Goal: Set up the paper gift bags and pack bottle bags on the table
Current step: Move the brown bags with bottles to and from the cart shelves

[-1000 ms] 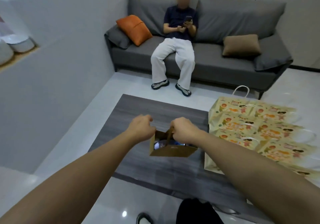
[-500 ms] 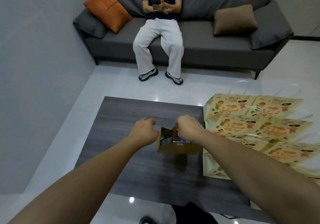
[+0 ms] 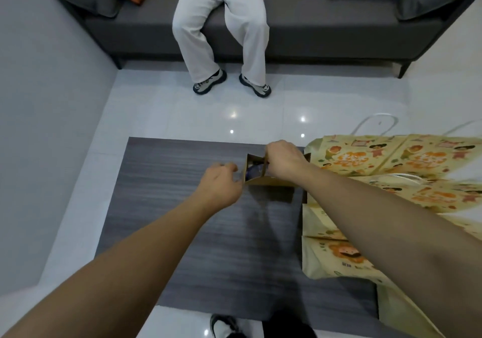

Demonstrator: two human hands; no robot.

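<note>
The right hand (image 3: 283,162) is still gripping the brown bag (image 3: 263,178), now nearer the bench's (image 3: 182,233) far edge; left hand (image 3: 221,183) clenched beside it, its hold unclear; contents hidden.

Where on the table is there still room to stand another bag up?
The bare wood table left of the small brown bag, and in front of it toward the near edge, is free. The right side is crowded: flat printed gift bags overlap there. The left hand and right hand work at the brown bag's mouth.
</note>
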